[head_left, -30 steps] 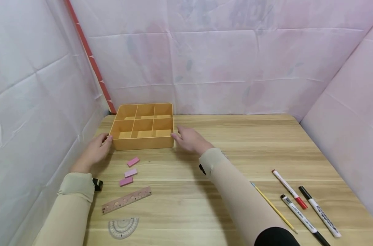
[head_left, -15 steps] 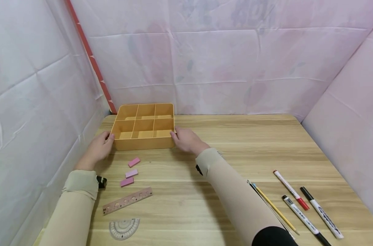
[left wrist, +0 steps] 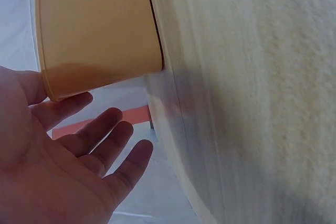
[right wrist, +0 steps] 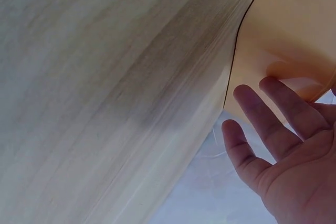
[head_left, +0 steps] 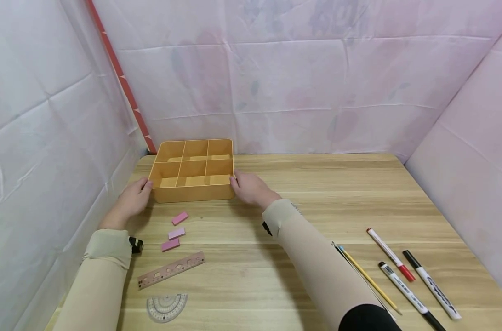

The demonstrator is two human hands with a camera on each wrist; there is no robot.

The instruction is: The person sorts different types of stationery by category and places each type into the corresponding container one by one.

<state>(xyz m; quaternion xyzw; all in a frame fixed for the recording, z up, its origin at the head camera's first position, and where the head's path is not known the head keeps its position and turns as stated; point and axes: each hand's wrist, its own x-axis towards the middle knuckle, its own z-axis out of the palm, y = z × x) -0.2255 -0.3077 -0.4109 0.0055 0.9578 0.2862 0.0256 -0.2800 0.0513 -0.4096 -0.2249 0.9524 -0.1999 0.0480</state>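
A yellow-orange compartment box (head_left: 193, 193), its sections showing bare floors, sits on the table toward the back left in the head view. My left hand (head_left: 131, 202) holds its near left corner. In the left wrist view, thumb and index finger of this left hand (left wrist: 68, 156) are at the corner's edge, while the other fingers spread loosely below. On the opposite side, my right hand (head_left: 253, 189) holds the near right corner, thumb toward the front. The right wrist view shows fingers (right wrist: 278, 119) of that hand extended along the box's side wall (right wrist: 283, 35); the thumb is mostly cut off.
Several pink erasers (head_left: 176, 233), a pink ruler (head_left: 171, 270) and a clear protractor (head_left: 167, 308) lie before the box. At right are a yellow pencil (head_left: 371, 280), a dark thin stick beside it, and markers (head_left: 432, 285). Cloth walls (head_left: 276, 92) enclose the table.
My right hand's fingers have come in against the box's right side, where they stood slightly off it a second ago. My left hand has shifted slightly. The box stays nearly in place.
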